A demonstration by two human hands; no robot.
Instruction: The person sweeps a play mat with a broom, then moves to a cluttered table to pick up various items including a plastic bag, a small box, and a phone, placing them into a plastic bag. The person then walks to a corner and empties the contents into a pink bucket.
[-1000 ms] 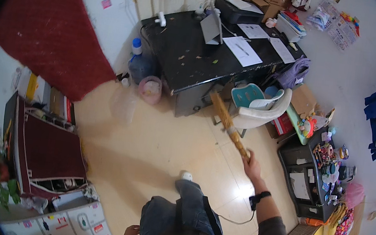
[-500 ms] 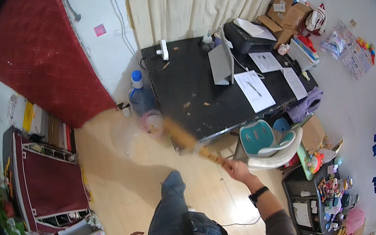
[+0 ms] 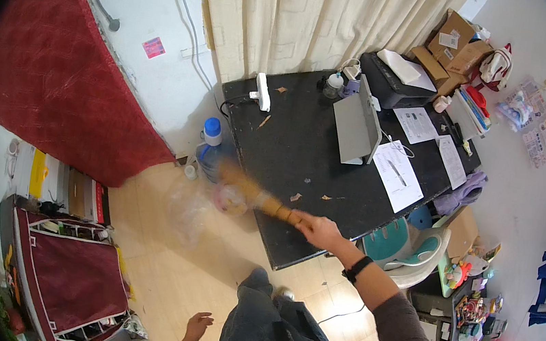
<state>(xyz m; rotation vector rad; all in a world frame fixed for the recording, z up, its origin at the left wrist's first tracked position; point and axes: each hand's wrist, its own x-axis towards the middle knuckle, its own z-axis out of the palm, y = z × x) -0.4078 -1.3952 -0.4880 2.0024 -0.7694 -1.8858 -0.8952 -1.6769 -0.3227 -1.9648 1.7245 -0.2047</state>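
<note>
My right hand (image 3: 318,229) grips the handle of a yellowish brush (image 3: 255,191), blurred by motion, its head reaching left over the near-left corner of a black desk (image 3: 291,138), toward a blue-capped water jug (image 3: 211,128) and a pink bucket (image 3: 228,200) on the floor. My left hand (image 3: 198,323) hangs low beside my left leg, empty, fingers loosely apart. On the desk are scattered scraps (image 3: 296,197), papers (image 3: 397,180), a grey stand or screen (image 3: 354,129), a white power strip (image 3: 261,92) and a printer (image 3: 395,83).
A chair (image 3: 387,244) is tucked at the desk's right front. A maroon fabric rack (image 3: 62,281) stands left, below a red hanging cloth (image 3: 57,80). A clear bag (image 3: 188,214) lies on the floor (image 3: 156,272). A cluttered black cabinet (image 3: 447,311) stands right, a cable trailing near my feet.
I have moved toward the desk, which now appears nearer. My right hand and the brush have swung left, toward the desk's left corner. My left hand has risen slightly in view.
</note>
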